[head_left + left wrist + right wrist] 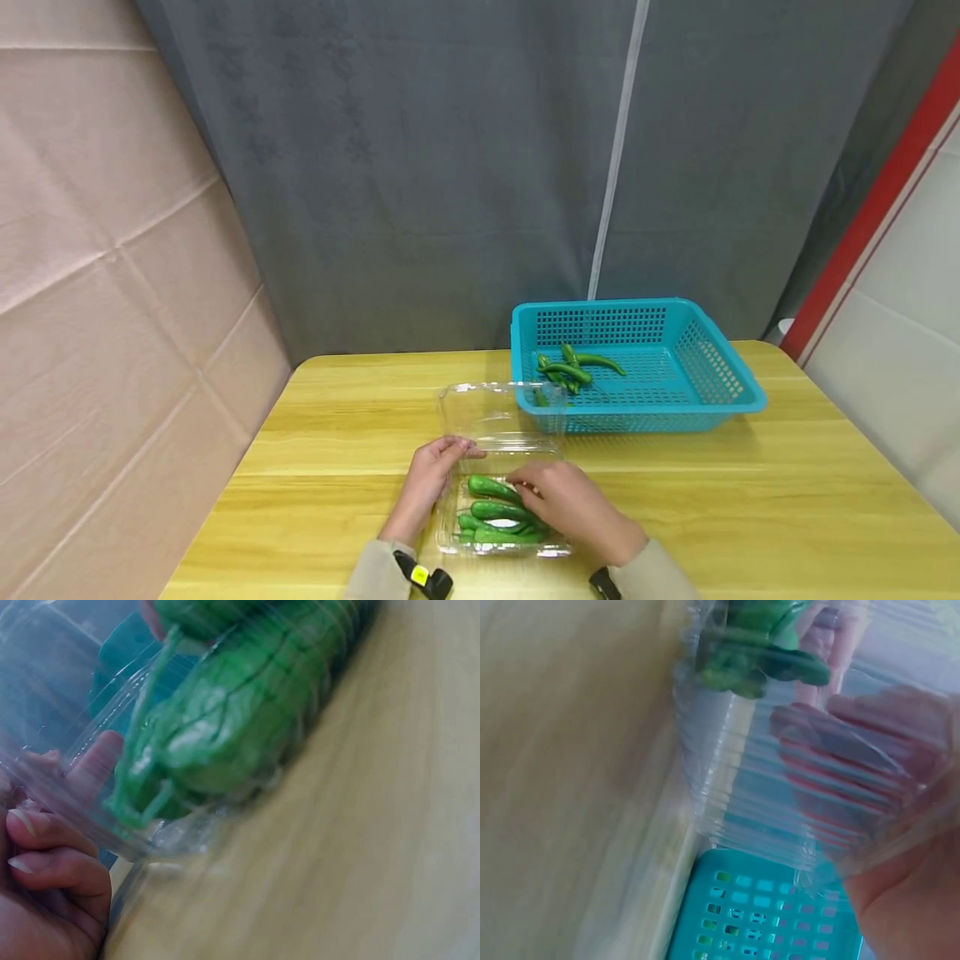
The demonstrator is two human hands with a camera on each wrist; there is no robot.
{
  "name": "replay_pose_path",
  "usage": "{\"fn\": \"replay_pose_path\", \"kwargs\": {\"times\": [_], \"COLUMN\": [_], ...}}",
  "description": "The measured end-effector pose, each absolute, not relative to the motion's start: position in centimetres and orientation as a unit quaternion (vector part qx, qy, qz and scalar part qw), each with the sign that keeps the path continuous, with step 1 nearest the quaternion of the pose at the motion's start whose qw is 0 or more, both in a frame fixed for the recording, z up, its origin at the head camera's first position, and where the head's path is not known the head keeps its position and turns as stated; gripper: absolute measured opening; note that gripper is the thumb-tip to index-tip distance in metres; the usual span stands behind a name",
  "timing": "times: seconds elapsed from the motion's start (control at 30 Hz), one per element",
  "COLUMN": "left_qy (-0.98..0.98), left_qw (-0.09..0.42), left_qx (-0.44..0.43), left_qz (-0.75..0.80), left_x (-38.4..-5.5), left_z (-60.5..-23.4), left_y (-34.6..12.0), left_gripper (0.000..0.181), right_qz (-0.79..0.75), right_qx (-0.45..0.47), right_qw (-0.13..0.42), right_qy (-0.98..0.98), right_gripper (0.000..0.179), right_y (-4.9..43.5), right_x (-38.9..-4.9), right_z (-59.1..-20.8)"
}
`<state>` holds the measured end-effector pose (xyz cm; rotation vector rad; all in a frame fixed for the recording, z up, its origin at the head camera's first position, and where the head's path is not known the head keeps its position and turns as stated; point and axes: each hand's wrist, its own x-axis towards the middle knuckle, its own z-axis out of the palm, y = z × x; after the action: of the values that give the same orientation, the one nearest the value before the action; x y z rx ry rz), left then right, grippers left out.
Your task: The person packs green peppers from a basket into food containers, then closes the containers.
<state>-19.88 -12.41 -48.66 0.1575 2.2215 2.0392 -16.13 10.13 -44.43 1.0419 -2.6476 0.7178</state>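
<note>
A clear plastic clamshell box [442,525] lies in front of me with its lid [480,417] raised toward the back. Several green chili peppers [502,537] lie side by side in its base. My left hand [435,471] pinches the box's left edge near the hinge; in the left wrist view its fingers [60,866] are curled at the clear plastic. My right hand [566,496] reaches over the box's right side, fingertips and thumb around the right end of the rearmost green chili pepper [491,487]. Through the clear wall, the right wrist view shows the right fingers [847,750].
A blue perforated basket [697,408] stands at the back right of the wooden table [322,450], with several green chili peppers [573,371] at its left end. The raised lid overlaps the basket's near left corner in the head view. A grey curtain [420,183] hangs behind.
</note>
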Motion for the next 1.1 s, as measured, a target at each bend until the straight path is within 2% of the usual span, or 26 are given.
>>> {"fn": "replay_pose_path", "kwargs": {"times": [0.23,0.57,0.87,1.1], "left_qy": [0.733,0.739,0.742,0.752], "left_qw": [0.063,0.067,0.051,0.042], "left_qx": [0.059,0.06,0.061,0.059], "left_qz": [0.675,0.667,0.665,0.655], "left_x": [-18.9,-18.8,-19.9,-20.1], "left_z": [-46.7,-46.4,-48.5,-49.3], "left_y": [-12.0,-12.0,-12.4,-12.4], "left_gripper": [0.031,0.032,0.032,0.039], "right_qz": [0.241,0.242,0.268,0.281], "right_qx": [0.347,0.314,0.308,0.256], "right_qw": [0.153,0.217,0.303,0.36], "right_qy": [-0.893,-0.892,-0.861,-0.852], "right_gripper": [0.013,0.012,0.014,0.017], "right_y": [10.8,12.4,14.2,16.2], "right_x": [-16.4,-16.9,-17.7,-18.3], "right_z": [-43.7,-42.5,-41.5,-41.3]}}
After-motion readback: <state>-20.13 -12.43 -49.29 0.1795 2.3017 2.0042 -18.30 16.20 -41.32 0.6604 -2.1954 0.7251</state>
